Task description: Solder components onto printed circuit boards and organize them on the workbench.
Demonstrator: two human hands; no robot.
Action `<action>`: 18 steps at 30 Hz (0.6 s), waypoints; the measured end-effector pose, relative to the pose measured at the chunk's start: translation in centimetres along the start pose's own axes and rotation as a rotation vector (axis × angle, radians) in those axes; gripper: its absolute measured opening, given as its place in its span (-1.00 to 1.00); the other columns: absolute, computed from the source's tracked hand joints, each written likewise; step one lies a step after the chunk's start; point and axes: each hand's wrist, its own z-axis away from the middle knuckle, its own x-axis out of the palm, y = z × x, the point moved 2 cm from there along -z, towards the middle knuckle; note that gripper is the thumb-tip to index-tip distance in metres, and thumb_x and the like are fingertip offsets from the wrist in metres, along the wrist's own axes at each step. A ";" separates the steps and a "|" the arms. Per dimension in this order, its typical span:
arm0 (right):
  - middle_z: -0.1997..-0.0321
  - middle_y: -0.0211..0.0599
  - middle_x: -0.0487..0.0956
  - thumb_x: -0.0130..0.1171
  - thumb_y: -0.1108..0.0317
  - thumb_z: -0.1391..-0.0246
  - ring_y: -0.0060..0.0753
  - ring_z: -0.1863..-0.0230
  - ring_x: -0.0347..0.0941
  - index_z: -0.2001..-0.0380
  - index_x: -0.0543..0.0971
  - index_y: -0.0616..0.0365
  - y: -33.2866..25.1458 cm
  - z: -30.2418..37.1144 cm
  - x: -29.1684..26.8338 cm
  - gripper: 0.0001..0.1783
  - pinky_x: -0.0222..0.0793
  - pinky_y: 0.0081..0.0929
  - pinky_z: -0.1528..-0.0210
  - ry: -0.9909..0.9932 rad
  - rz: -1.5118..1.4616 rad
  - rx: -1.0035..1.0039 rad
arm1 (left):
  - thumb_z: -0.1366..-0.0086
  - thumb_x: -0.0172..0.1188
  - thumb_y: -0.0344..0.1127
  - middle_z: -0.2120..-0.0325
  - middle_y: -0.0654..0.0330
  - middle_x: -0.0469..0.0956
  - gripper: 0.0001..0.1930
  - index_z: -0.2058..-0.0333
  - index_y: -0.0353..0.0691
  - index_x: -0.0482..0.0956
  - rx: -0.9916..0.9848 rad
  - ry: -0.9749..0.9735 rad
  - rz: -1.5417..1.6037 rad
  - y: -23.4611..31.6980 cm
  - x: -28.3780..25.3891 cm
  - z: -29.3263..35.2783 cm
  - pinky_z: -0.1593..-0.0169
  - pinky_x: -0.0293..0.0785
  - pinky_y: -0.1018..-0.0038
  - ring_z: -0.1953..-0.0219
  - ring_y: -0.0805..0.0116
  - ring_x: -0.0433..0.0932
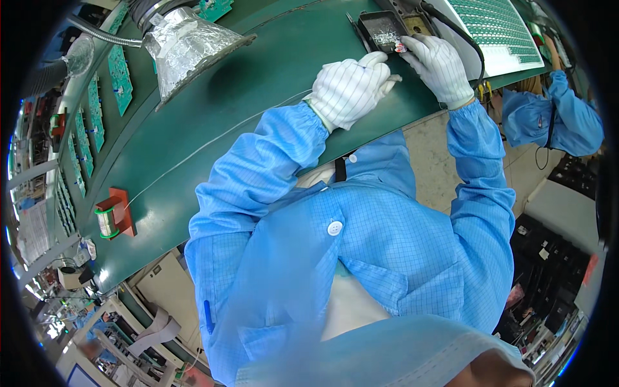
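My left hand (pixel 349 90), in a white striped glove, is closed with its fingers curled above the green bench. A thin solder wire (pixel 213 140) runs to it from a spool (pixel 106 222) on an orange-red stand (pixel 124 211). Gloved the same way, my right hand (pixel 441 68) pinches at the near right corner of a small black tray (pixel 379 22). Something tiny, red and white (pixel 400 48), shows at its fingertips, too small to name. Silvery bits (pixel 386 39) lie in the tray.
A foil-wrapped hood (pixel 187 51) hangs over the bench at the left, near several green circuit boards (pixel 120 74). Beyond my right hand are a black cable (pixel 476 48) and a panel of small green boards (pixel 496 29). Another person's blue sleeve (pixel 570 103) shows at far right.
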 end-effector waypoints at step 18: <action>0.16 -0.23 0.61 0.22 0.32 -0.21 -0.13 0.09 0.54 -0.03 0.57 0.07 1.4 -0.6 1.3 -0.68 0.47 -0.25 -0.03 -0.040 -0.015 -0.055 | -0.31 0.18 -0.03 0.02 0.12 0.61 -0.74 0.35 -0.10 0.55 -0.038 -0.086 0.075 -1.0 2.0 -0.2 0.41 0.56 0.33 0.50 0.26 0.60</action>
